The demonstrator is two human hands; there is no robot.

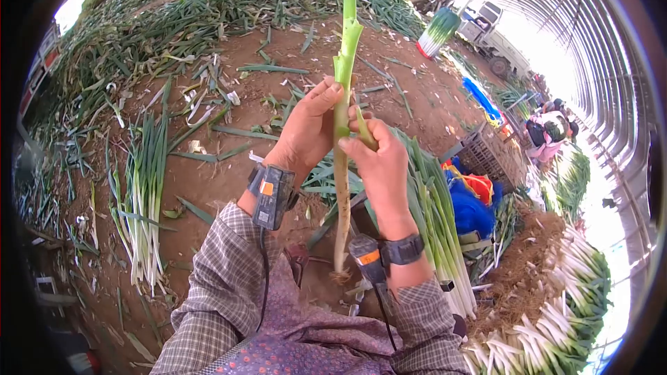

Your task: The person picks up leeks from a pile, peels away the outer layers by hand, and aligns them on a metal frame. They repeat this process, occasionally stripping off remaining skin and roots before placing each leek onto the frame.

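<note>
A long green onion (341, 187) hangs upright in front of me, its green top above my hands and its roots down near the apron. My left hand (310, 125) is closed round the upper part of the stalk. Just beside it, my right hand (375, 160) pinches a strip of green leaf (364, 130) against the stalk. To the right of my right hand lies a bundle of green onions (438, 215). Another small pile of onions (144, 201) rests on the soil at the left.
Cut leaves (174, 28) cover the ground at the back and left. At the right are a crate (495, 156), blue netting (472, 208) and rows of onions (549, 333) with roots inward. Beyond stand a wrapped bundle (439, 31), a truck (497, 42) and a crouching person (549, 132).
</note>
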